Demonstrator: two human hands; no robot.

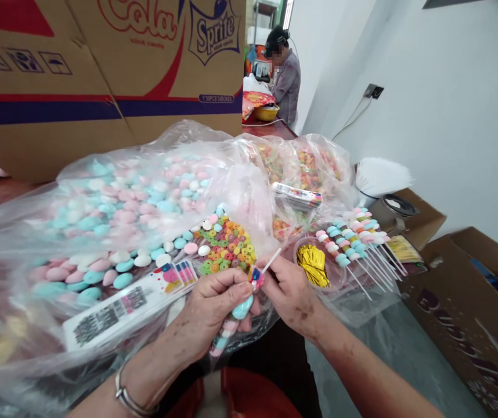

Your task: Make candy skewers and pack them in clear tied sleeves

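My left hand [214,305] is closed around a candy skewer [237,316] of pastel blue and pink pieces in a clear sleeve. My right hand [290,293] pinches the top of that same skewer, where its white stick [271,261] pokes out past a small coloured label. Both hands meet just in front of a big clear bag of pink, blue and white candies [118,215] and a heap of small coloured ring candies [227,247].
Finished skewers [356,241] lie in a row to the right, beside a clear cup of gold twist ties [314,264]. A pack of labels [127,302] lies on the bag. Cardboard boxes [462,313] stand right and behind. A person [284,75] works far back.
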